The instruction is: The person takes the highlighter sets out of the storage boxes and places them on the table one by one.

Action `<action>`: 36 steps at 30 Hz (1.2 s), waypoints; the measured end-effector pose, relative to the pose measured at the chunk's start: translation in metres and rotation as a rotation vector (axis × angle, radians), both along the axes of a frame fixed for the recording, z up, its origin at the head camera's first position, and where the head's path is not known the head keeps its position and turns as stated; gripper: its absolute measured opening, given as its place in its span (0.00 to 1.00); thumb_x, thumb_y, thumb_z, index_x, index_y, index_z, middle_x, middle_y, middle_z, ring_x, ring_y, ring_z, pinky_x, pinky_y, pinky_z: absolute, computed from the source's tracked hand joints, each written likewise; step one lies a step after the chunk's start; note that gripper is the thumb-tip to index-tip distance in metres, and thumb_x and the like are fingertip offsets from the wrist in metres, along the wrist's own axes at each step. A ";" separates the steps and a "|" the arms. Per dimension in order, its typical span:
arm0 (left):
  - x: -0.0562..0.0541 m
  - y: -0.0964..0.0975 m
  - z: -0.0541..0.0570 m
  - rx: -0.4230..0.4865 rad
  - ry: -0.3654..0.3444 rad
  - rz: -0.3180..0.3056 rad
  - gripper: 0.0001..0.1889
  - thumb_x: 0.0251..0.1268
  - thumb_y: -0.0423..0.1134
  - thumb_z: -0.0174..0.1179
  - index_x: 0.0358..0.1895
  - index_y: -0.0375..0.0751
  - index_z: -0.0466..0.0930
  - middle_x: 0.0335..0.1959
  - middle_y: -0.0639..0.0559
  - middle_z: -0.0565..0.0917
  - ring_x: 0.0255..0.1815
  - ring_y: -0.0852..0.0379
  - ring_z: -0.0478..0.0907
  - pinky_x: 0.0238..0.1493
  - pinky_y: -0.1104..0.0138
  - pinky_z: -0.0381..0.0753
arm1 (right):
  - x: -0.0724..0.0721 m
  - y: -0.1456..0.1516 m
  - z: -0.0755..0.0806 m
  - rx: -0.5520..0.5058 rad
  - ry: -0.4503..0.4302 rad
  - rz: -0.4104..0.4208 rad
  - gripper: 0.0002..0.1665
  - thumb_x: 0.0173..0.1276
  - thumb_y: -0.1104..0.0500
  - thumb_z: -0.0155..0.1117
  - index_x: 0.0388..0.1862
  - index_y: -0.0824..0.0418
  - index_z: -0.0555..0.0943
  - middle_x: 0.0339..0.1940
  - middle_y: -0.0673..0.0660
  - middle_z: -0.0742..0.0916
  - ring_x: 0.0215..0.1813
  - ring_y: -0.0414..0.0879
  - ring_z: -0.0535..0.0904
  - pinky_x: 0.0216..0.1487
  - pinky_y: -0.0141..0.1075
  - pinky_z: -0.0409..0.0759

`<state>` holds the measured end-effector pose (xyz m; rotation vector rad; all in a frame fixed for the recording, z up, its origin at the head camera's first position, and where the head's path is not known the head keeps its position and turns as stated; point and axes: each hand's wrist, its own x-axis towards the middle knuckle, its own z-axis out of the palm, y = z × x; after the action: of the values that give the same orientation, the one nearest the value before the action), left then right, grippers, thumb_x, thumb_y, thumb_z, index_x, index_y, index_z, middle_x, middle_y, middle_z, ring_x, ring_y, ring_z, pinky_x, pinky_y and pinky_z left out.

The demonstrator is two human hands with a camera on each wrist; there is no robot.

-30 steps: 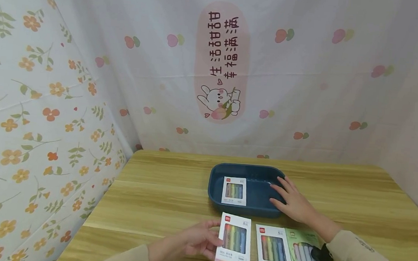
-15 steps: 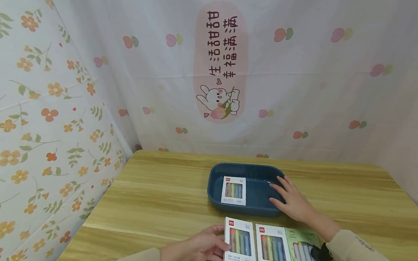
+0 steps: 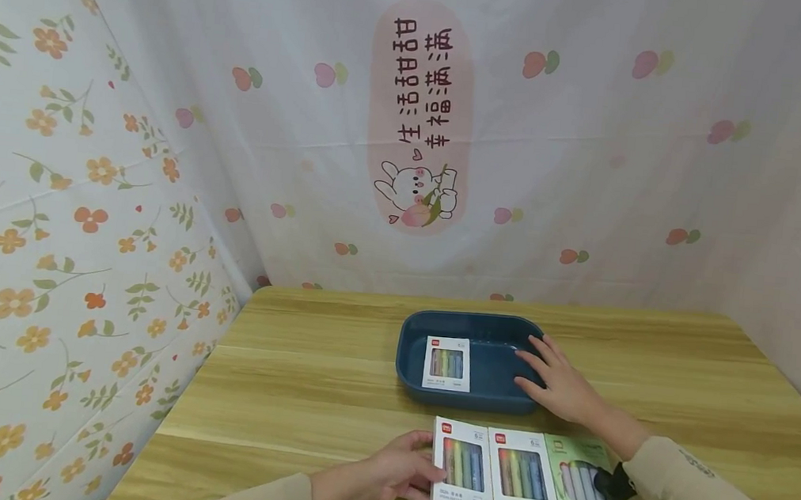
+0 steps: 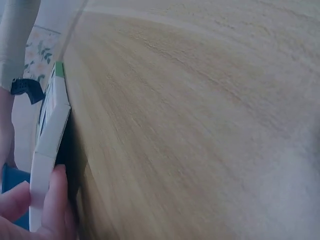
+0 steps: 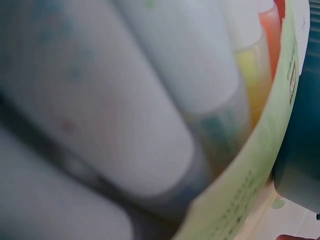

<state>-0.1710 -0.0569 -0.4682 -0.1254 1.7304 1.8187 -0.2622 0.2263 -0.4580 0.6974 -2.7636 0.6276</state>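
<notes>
My left hand (image 3: 401, 472) pinches the left edge of a white box of highlighters (image 3: 464, 474), thumb on its front face. In the left wrist view, the thumb and fingers (image 4: 56, 192) hold that white box from both sides. Directly to its right lies a matching white highlighter box (image 3: 526, 483), then a green panda box of markers (image 3: 591, 497), all in one row. My right hand (image 3: 563, 383) rests with spread fingers over the right rim of a dark blue tray (image 3: 500, 370). A smaller white highlighter box (image 3: 447, 363) lies inside the tray, toward its left.
The wooden table (image 3: 290, 367) carries everything, with the tray behind the row of boxes. A printed curtain (image 3: 558, 161) hangs along the table's back edge, and a flowered one (image 3: 85, 254) on the left. A black wrist-camera piece (image 3: 616, 485) overlaps the panda box.
My left hand has moved the white highlighter box right and slightly toward me, until its edge meets the middle box. The right hand has stayed on the tray's rim.
</notes>
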 end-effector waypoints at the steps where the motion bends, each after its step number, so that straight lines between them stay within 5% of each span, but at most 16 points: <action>1: 0.000 0.001 0.001 -0.019 0.012 -0.003 0.30 0.54 0.22 0.57 0.62 0.32 0.59 0.38 0.44 0.81 0.37 0.45 0.82 0.34 0.48 0.79 | 0.000 0.000 0.000 -0.006 0.020 0.005 0.31 0.64 0.46 0.57 0.60 0.64 0.71 0.67 0.70 0.64 0.70 0.66 0.49 0.56 0.65 0.59; 14: 0.002 0.006 0.009 -0.276 0.125 -0.035 0.33 0.51 0.26 0.62 0.64 0.33 0.62 0.28 0.47 0.78 0.20 0.55 0.74 0.16 0.64 0.78 | 0.001 -0.001 0.006 0.046 -0.063 -0.022 0.31 0.64 0.48 0.58 0.62 0.64 0.70 0.68 0.70 0.62 0.69 0.67 0.49 0.60 0.63 0.58; 25: 0.005 0.008 0.015 -0.282 0.137 -0.063 0.35 0.47 0.20 0.61 0.64 0.35 0.63 0.30 0.46 0.73 0.22 0.52 0.74 0.16 0.61 0.78 | -0.003 0.000 -0.001 0.026 -0.029 -0.008 0.31 0.64 0.46 0.57 0.61 0.63 0.71 0.67 0.70 0.63 0.70 0.66 0.49 0.58 0.64 0.58; 33: 0.011 0.007 0.024 -0.261 0.163 -0.116 0.19 0.46 0.19 0.58 0.44 0.38 0.74 0.30 0.48 0.74 0.23 0.53 0.75 0.17 0.58 0.79 | 0.000 -0.001 0.004 0.046 -0.069 -0.019 0.31 0.64 0.48 0.58 0.62 0.64 0.70 0.68 0.70 0.62 0.69 0.67 0.48 0.60 0.63 0.57; 36: 0.012 0.006 0.027 -0.271 0.146 -0.126 0.19 0.46 0.20 0.58 0.45 0.35 0.73 0.34 0.49 0.76 0.26 0.53 0.75 0.18 0.58 0.79 | 0.000 0.000 0.005 0.046 -0.069 -0.019 0.31 0.64 0.48 0.58 0.62 0.64 0.70 0.68 0.70 0.62 0.69 0.68 0.49 0.59 0.63 0.57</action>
<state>-0.1586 -0.0505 -0.4410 0.0067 2.0344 1.5301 -0.2622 0.2260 -0.4529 0.6697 -2.8531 0.5970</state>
